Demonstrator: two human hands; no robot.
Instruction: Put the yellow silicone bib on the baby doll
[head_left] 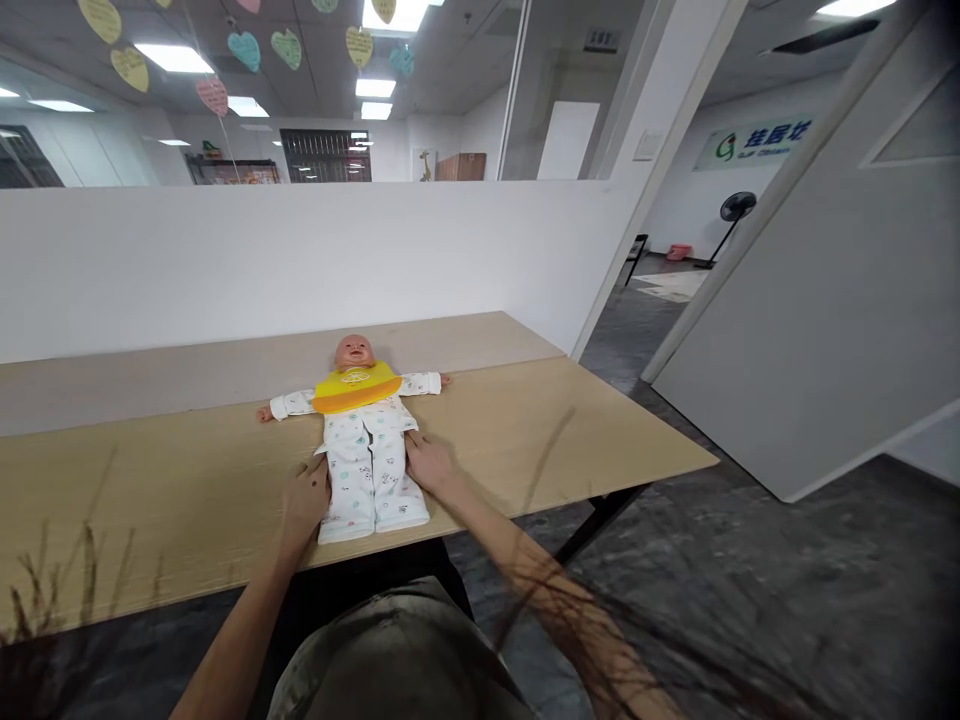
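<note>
A baby doll [355, 352] lies on its back on the table, arms stretched out to both sides. Round its neck is a yellow silicone bib [356, 385] with an orange pocket edge. Its white patterned top [382, 413] spreads over the waist of matching white trousers [390, 480], whose legs lie flat towards me. My left hand [306, 497] is closed at the left side of the trousers, just below the top's hem. On the opposite side my right hand [429, 462] pinches the trousers near the hip; its fingertips are partly hidden by the cloth.
The wooden table [525, 430] ends at a near edge and a right corner. Behind it stands a white partition [300, 260] with glass above. To the right is an open grey door [817, 320], with a standing fan [738, 207] beyond. Dark blurred strands cross the lower view.
</note>
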